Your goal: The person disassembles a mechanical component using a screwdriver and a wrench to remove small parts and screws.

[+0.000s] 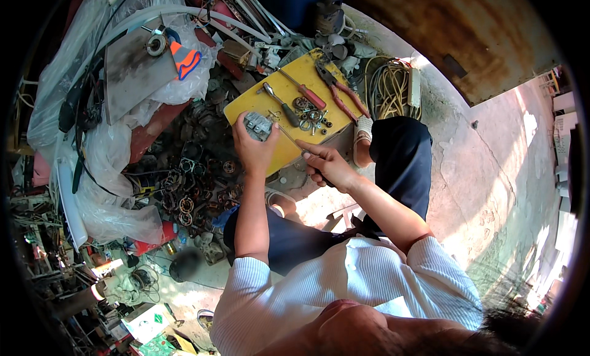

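My left hand [253,150] grips a grey metal housing [259,126] near the left edge of a yellow board [246,104]. My right hand [332,168] is closed around a screwdriver [290,136], its thin shaft pointing at the housing and its handle mostly hidden in my palm. Whether the tip touches the housing I cannot tell. On the board beyond lie a red-handled screwdriver [314,98], a dark-handled tool [286,111] and large red-handled pliers [342,93]. Among them sit several metal rings [304,104] and small screws.
Dark scrap parts [190,165] are heaped left of the board. Beyond them are clear plastic sheeting [110,190] and a grey metal plate [132,73]. Coiled cable [390,88] rests on the floor to the right, and a rusty panel [455,24] juts in at upper right.
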`<state>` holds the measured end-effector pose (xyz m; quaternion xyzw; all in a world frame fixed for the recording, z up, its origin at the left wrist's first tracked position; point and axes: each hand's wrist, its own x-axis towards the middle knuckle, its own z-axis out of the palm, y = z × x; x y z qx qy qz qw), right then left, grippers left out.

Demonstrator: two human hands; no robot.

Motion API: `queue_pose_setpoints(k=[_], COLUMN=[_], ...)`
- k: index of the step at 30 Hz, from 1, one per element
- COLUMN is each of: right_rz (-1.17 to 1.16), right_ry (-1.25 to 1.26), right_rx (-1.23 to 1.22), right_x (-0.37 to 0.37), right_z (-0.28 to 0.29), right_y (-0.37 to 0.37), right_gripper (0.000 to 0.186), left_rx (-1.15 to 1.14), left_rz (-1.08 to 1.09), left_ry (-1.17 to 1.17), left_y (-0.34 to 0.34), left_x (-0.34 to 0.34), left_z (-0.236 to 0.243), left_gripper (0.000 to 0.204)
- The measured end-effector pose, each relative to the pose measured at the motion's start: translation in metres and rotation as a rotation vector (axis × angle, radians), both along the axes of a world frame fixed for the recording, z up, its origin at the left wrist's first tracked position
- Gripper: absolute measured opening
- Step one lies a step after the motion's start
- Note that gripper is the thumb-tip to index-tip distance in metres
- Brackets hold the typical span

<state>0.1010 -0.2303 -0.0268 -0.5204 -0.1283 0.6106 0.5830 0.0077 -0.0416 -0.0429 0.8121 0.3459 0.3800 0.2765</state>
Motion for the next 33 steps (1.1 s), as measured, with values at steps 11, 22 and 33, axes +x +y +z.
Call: queue_pose_setpoints(k=[11,22,33], right_rz=[-0.066,-0.04,-0.023], right_ry=[0.098,0.063,0.034], right_rx=[0.028,0.035,0.008], right_x=[-0.018,-0.017,-0.016], right_z=[0.0,0.001,0.004], right_y=[0.012,0.001,0.003], right_gripper=[0.049,0.05,0.049], left_rx=[0.009,0.018,0.018], left_rz=[-0.023,-0.011,-0.001], left_ry=[0.035,0.04,0.033], left_y=[0.013,0.014,0.013], left_x=[-0.011,-0.011,-0.009], left_z=[0.001,-0.001,-0.001], left_gripper=[0.069,0.071,0.07])
